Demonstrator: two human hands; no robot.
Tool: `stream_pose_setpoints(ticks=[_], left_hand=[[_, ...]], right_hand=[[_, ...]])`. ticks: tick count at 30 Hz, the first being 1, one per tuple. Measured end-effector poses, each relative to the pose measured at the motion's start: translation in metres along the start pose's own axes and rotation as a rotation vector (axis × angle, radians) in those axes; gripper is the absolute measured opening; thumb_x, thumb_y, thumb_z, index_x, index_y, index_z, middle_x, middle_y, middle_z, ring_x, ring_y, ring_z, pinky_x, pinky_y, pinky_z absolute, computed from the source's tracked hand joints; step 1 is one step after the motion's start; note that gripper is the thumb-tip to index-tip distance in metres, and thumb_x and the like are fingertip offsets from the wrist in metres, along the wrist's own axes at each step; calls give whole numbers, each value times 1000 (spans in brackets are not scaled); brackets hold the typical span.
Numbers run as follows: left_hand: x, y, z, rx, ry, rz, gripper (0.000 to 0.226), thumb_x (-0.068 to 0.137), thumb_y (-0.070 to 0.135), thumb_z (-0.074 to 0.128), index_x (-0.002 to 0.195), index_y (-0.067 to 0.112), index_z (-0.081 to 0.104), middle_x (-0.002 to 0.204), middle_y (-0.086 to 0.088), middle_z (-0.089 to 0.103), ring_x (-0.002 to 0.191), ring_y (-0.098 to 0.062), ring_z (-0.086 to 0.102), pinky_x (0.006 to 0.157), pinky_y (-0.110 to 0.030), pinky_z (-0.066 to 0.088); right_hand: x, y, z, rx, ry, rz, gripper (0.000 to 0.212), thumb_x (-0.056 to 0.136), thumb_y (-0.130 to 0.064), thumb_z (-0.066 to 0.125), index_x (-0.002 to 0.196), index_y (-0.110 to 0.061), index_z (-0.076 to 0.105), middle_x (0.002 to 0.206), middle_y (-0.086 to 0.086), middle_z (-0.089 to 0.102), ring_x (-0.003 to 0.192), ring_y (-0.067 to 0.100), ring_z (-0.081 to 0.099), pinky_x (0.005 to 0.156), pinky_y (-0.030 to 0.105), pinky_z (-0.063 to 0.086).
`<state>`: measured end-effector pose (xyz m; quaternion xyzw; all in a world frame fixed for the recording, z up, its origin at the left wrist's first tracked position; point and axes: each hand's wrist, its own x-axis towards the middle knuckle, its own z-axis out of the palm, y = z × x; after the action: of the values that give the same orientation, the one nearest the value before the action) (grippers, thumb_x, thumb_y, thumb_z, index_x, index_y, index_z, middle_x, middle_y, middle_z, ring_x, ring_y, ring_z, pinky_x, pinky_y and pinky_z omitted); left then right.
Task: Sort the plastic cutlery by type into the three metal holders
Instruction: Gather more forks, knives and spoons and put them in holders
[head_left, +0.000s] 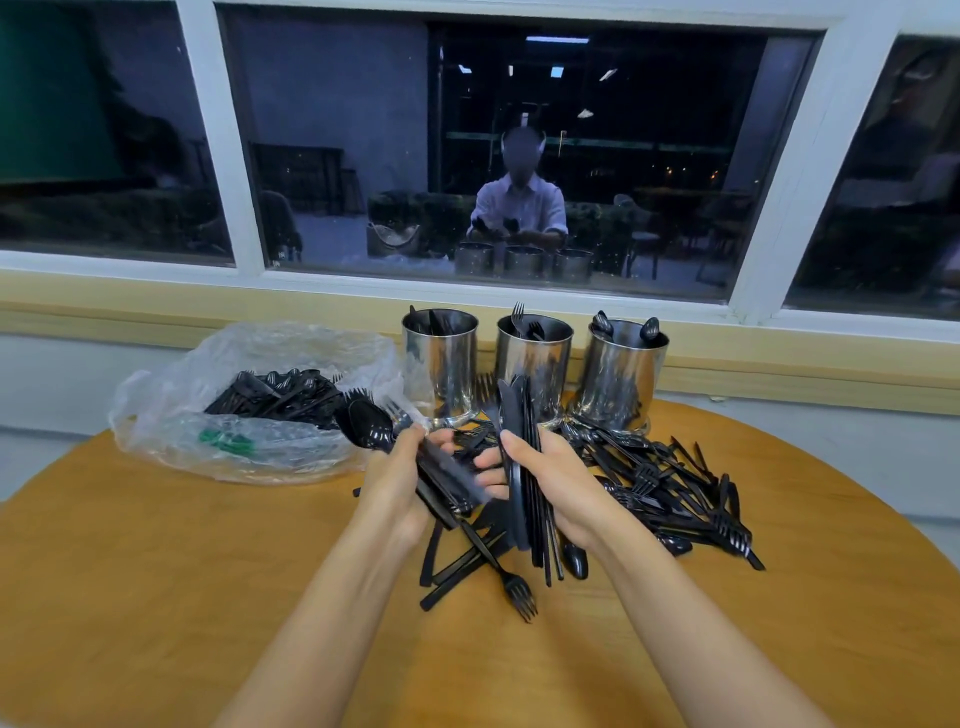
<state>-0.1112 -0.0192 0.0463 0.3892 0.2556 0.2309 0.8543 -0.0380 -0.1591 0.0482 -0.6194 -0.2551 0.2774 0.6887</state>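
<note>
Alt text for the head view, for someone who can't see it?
Two hands work above a pile of black plastic cutlery on a wooden table: the left hand grips a spoon and fork, the right hand knives. Three metal holders stand behind; a bag holding more lies left.

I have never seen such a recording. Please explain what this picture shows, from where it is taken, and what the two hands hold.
No machine here: a person sorts with bare hands. The single picture comes from a camera worn on the head, looking forward and down. The left hand grips a mixed bunch with a spoon and a fork in it. The right hand grips a bundle of knives, roughly upright. On the wooden table stand three metal holders: the left holder, the middle holder showing forks, the right holder showing spoons. A pile of loose black cutlery lies before them, and a clear plastic bag holds more.
</note>
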Motion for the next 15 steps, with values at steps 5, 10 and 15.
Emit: stream_pose_setpoints(ticks=[5,10,15], left_hand=[[5,4,2,37,-117,-5,25,98,18,59,75,11,51,53,3,38,42,-9,38,54,-27,40],[14,3,5,175,-166,-43,33,87,21,72,62,12,54,54,-4,41,52,-23,46,72,-49,48],[34,10,6,67,-114,-103,36,91,18,66,60,11,50,54,-5,43,43,-18,46,52,-30,48]], right_hand=[[5,1,-2,-28,-86,-1,12,102,-23,48,102,-11,49,73,1,53,56,12,44,57,25,42],[13,2,6,-53,-208,3,18,102,-24,49,107,-9,57,75,2,53,57,12,43,56,25,42],[31,3,4,-53,-110,-13,22,102,-23,46,114,-6,54,88,15,69,73,22,66,69,31,58]])
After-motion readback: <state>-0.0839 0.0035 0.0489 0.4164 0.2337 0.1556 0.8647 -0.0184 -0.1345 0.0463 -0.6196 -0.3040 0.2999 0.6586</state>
